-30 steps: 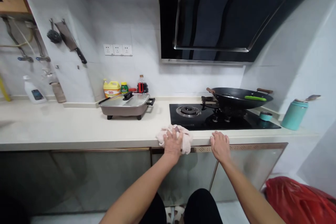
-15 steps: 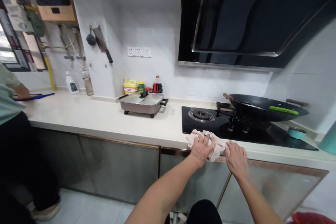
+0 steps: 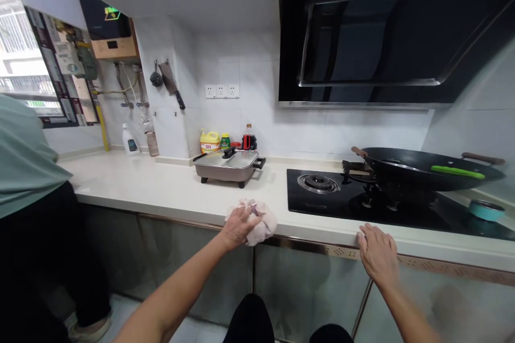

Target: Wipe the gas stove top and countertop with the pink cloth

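Observation:
A crumpled pale pink cloth [image 3: 263, 225] lies over the front edge of the white countertop [image 3: 161, 187]. My left hand [image 3: 238, 226] grips it, fingers bent into the fabric and pressing it on the edge. Further right, my right hand [image 3: 378, 252] rests on the counter's front edge, holding nothing, its fingers laid over the rim below the black gas stove [image 3: 346, 201]. Behind the cloth stands a brown electric pan [image 3: 223, 171] with a glass lid.
A black wok [image 3: 402, 177] with a green-handled utensil [image 3: 458, 171] sits on the stove's right side, near a turquoise round container [image 3: 486, 210]. Bottles [image 3: 210, 142] stand against the wall. A cleaver [image 3: 171, 83] hangs left. At far left is another person [image 3: 32, 155].
My left hand has slid the cloth leftward along the counter edge, away from the stove. My right hand stays near the stove front, now apart from the cloth. The other person has leaned or shifted.

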The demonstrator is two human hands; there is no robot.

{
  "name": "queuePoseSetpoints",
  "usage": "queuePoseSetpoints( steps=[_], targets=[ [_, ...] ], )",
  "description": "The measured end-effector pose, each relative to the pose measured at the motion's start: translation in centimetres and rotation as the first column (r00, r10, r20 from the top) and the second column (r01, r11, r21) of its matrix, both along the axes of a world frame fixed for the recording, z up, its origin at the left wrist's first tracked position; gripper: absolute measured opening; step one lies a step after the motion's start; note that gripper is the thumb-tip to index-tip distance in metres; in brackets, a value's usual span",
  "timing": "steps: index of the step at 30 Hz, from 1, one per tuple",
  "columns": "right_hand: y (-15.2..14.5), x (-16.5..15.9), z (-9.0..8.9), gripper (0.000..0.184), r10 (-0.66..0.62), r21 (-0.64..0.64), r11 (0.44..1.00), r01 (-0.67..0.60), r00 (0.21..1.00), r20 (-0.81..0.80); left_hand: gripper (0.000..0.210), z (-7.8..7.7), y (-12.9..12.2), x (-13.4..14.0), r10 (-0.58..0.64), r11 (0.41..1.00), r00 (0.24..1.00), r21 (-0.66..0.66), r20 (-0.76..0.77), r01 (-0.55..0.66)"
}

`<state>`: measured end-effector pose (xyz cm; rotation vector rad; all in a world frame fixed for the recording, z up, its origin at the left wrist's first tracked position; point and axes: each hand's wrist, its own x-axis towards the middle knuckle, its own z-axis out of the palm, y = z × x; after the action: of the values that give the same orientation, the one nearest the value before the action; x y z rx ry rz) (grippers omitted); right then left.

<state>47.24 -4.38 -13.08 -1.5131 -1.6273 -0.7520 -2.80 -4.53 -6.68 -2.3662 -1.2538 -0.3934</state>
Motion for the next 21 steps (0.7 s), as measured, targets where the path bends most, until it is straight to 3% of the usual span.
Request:
queuePoseSetpoints(
  steps=[4,8,16,21],
  targets=[
    [0.1,-0.2,0.0,0.047,-0.015,-0.006,1.000,0.015,1.000,-0.006,0.054,1.5,-1.4,-7.7,0.160,0.987,0.986,-0.016,0.043,-0.159],
    [-0.1,-0.2,0.1,0.048,-0.029,0.000,1.000,0.029,1.000,-0.010,0.051,2.7,-2.6,-11.8,0.321,0.947,0.943,-0.012,0.086,-0.322],
    [-0.4,-0.4,0.1,0.046,0.014,0.028,1.000,-0.014,1.000,-0.001,0.087,4.9,-4.3,-10.3,0.493,0.857,0.870,-0.177,0.013,-0.483],
    [0.3,1.1,0.5,0.051,0.023,-0.051,0.998,-0.025,0.999,-0.044,0.083,7.6,-4.1,-10.8,0.475,0.813,0.879,-0.365,-0.036,-0.455]
  ],
)
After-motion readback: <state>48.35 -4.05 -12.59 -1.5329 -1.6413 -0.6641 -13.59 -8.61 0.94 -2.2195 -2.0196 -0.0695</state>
